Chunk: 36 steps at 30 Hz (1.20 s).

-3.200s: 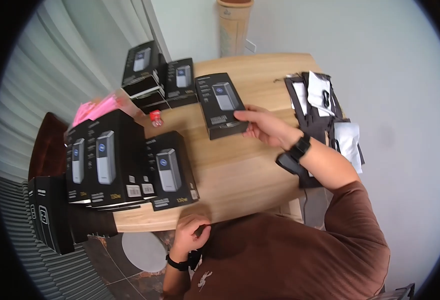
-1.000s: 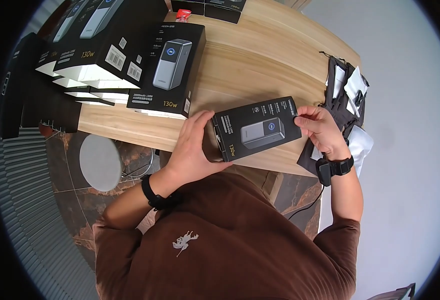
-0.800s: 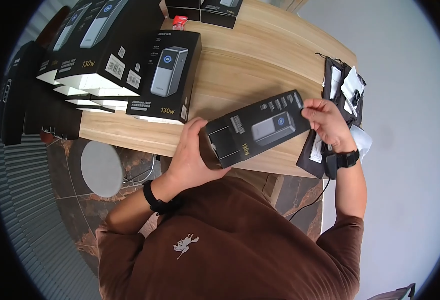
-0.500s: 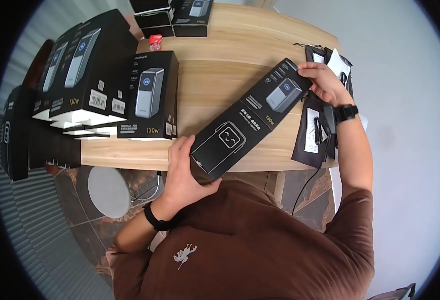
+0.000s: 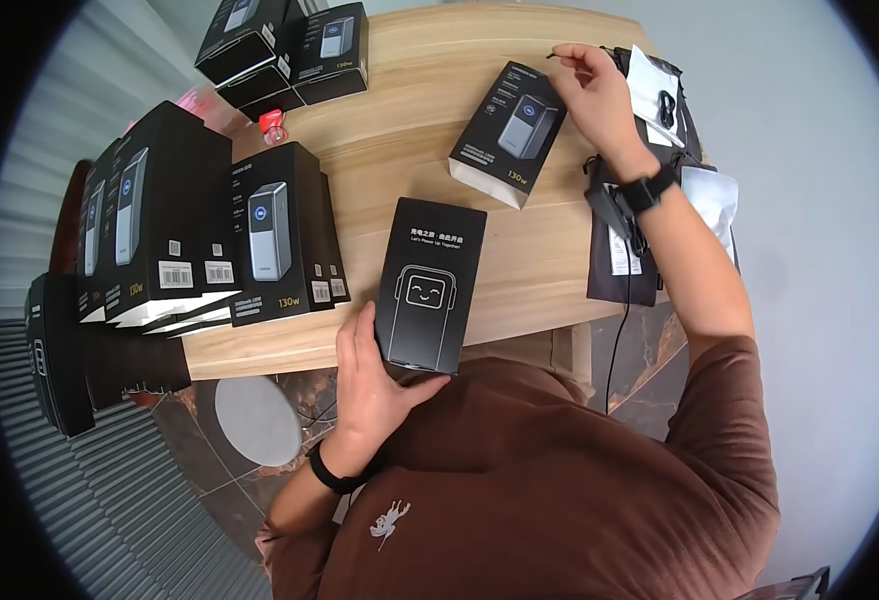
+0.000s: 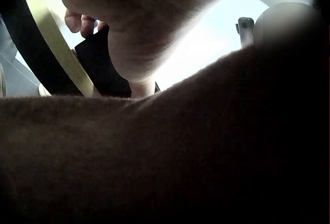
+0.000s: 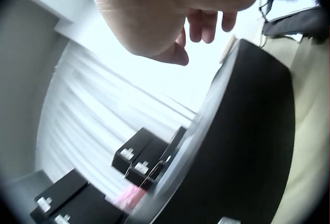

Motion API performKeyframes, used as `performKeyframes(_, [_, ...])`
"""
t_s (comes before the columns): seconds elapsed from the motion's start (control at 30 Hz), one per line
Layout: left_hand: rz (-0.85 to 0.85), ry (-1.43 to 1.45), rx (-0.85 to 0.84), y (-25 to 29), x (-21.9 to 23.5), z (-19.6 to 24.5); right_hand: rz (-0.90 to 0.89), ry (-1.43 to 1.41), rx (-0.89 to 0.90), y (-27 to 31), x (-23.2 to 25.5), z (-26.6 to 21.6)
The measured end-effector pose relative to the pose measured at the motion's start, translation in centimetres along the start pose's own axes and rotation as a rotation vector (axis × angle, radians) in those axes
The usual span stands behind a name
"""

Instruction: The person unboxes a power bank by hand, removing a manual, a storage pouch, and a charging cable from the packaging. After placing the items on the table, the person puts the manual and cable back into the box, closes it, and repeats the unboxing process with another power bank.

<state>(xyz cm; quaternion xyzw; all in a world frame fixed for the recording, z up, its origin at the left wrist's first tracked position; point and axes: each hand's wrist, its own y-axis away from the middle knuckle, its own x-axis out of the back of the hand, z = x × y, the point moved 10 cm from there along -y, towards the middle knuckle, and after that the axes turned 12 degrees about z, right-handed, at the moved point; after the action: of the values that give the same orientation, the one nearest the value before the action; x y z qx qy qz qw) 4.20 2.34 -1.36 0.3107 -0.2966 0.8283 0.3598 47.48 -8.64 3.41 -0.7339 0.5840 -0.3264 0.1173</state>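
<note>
My left hand (image 5: 368, 395) holds the near end of a black inner box (image 5: 430, 285) with a line-drawn smiling face, fingers along its left side and thumb at its lower edge. In the left wrist view, the palm and fingers (image 6: 73, 22) show beside the dark box (image 6: 95, 59). Beyond it on the table is the black outer sleeve (image 5: 508, 130) with a power bank picture, its white near end facing me. My right hand (image 5: 597, 105) is just right of the sleeve's far end, fingers loosely bent. In the right wrist view, those fingers (image 7: 209, 28) hold nothing, above the sleeve (image 7: 247, 131).
Several power bank boxes (image 5: 175, 215) stand at the left; more boxes (image 5: 332, 50) are stacked at the far left corner. A small red packet (image 5: 273, 125) lies between them. Black pouches (image 5: 620, 270), white packets (image 5: 710, 195) and cables (image 5: 668, 110) lie along the right edge of the wooden table (image 5: 360, 160).
The sleeve has come off the inner box and now rests farther back on the table, released by my right hand. My left hand keeps the inner box, now more upright in view.
</note>
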Motion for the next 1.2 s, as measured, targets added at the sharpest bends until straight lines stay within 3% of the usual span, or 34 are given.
performKeyframes(0.03, [0.004,0.020,-0.011,-0.1,0.0,0.1,-0.022,-0.017,0.040,1.8,0.5,-3.5])
performKeyframes(0.07, [0.006,0.040,-0.018,-0.2,0.1,0.1,-0.170,-0.029,-0.012,4.2,0.0,-6.4])
performKeyframes(0.13, [0.023,0.034,-0.049,-0.3,0.4,0.4,-0.446,-0.170,-0.230,10.5,-1.0,-9.7])
performKeyframes(0.17, [0.037,0.031,-0.065,-0.4,0.5,0.6,-0.478,-0.229,-0.157,13.3,-1.0,-11.3])
performKeyframes(0.27, [0.032,0.107,-0.040,-0.2,0.6,0.2,-0.711,-0.201,-0.446,21.6,-1.7,-12.0])
performKeyframes(0.43, [0.013,0.241,0.021,0.0,0.3,-0.2,-0.432,-0.453,-0.604,25.6,-1.0,-12.1])
performKeyframes(0.47, [0.009,0.280,0.027,0.0,0.3,-0.3,-0.443,-0.443,-0.611,26.2,-1.0,-12.0])
performKeyframes(0.63, [-0.009,0.461,0.070,-0.4,0.5,-0.6,-0.462,-0.465,-0.622,26.6,-0.5,-12.4])
performKeyframes(0.73, [-0.032,0.512,0.048,-0.2,0.7,-1.2,-0.529,-0.460,-0.483,26.0,0.1,-14.0])
performKeyframes(0.77, [-0.055,0.681,0.087,0.1,0.4,-1.3,-0.498,-0.466,-0.383,25.2,0.5,-15.0])
performKeyframes(0.87, [0.037,0.919,-0.007,-0.4,1.8,0.7,-0.447,-0.351,-0.191,22.6,0.9,-16.6])
performKeyframes(0.9, [0.021,0.967,-0.122,-0.8,2.2,1.6,-0.329,-0.410,-0.298,21.3,0.8,-16.4])
performKeyframes(1.0, [0.075,0.745,-0.240,-1.5,2.6,2.4,-0.352,-0.077,0.233,16.0,-0.2,-18.7])
performKeyframes(1.03, [0.080,0.837,-0.271,-2.5,2.7,3.5,-0.296,-0.058,0.223,14.2,-0.7,-18.7])
performKeyframes(1.1, [-0.003,0.511,-0.303,-3.7,2.3,5.0,-0.228,0.077,0.208,10.9,-1.6,-17.9])
performKeyframes(1.13, [-0.039,0.347,-0.316,-4.2,1.8,5.3,-0.242,0.037,0.080,9.4,-2.5,-16.2])
performKeyframes(1.2, [0.062,0.220,-0.313,-4.5,0.7,4.8,-0.276,-0.044,-0.171,7.0,-4.4,-13.0])
